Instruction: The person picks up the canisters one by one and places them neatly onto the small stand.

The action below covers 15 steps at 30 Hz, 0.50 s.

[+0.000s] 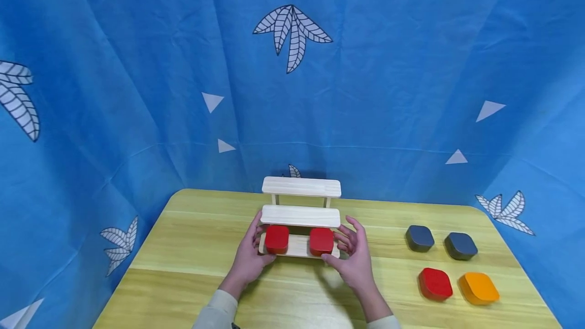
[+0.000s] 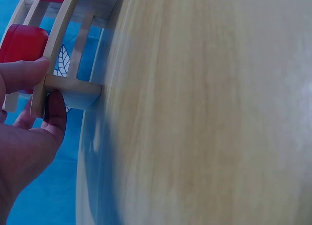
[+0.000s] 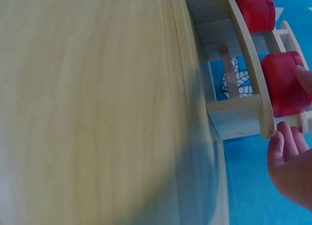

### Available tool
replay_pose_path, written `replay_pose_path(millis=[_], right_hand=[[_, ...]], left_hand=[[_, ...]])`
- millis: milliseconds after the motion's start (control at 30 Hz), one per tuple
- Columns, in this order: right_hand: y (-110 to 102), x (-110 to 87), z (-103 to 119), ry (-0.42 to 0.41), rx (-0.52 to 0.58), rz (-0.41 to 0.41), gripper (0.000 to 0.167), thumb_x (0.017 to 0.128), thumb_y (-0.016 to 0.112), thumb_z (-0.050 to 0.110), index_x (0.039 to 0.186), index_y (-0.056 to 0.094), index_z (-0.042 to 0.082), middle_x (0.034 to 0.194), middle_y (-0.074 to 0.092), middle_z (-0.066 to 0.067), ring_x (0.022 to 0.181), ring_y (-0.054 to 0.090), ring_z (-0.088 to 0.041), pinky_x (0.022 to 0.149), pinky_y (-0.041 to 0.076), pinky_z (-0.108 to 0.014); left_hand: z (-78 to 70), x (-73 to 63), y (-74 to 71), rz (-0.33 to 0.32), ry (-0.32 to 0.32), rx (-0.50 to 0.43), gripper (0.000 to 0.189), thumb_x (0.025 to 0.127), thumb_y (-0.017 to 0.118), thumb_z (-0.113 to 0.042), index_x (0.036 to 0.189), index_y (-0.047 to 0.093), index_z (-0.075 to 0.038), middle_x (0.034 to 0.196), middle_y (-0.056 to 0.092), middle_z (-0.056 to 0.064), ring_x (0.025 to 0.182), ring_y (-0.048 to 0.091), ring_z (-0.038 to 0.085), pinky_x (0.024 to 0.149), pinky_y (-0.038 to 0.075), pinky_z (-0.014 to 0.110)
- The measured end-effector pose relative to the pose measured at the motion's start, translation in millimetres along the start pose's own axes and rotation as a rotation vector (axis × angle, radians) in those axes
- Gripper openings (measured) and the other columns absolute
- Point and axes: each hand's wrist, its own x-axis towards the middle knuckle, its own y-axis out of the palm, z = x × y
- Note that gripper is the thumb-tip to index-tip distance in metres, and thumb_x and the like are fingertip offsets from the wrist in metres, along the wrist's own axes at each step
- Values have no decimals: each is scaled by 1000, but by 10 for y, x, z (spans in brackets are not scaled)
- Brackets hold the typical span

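A pale wooden three-tier rack (image 1: 300, 216) stands near the table's back edge. Two red rounded-square boxes sit on its lowest shelf, a left red box (image 1: 277, 239) and a right red box (image 1: 321, 241). At the rack's left end, my left hand (image 1: 250, 258) grips the shelf end, thumb in front beside the left red box and fingers behind. My right hand (image 1: 354, 258) is at the other end with loosely bent fingers. In the right wrist view its thumb lies against the red box (image 3: 285, 86), and its fingertips are by the shelf end.
To the right on the wooden table (image 1: 183, 268) lie two dark grey boxes (image 1: 420, 238), another red box (image 1: 435, 284) and an orange box (image 1: 479, 288). A blue patterned curtain (image 1: 388, 90) hangs close behind the table and at its sides.
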Motion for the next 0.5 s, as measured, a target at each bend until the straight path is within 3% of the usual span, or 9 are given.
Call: replay_pose_path(millis=[233,500], right_hand=[[-61,-38,23,23,60,-20,102,64,81,-21,148,35,15,137,56,-14,119,57,-32,94,51,-43],[-178,-116,93,104,21,-188,87,70,79,-19,144,40,6,130,60,-22,112,61,-36,85,55,-33]], left_hand=[[-206,-71,-12,5,9,-2,109,74,70,24,161,19,-16,141,44,19,119,49,37,88,55,39],[-154,-53,12,-10,2,2,110,72,70,26,161,21,-16,140,45,17,117,48,36,86,55,35]])
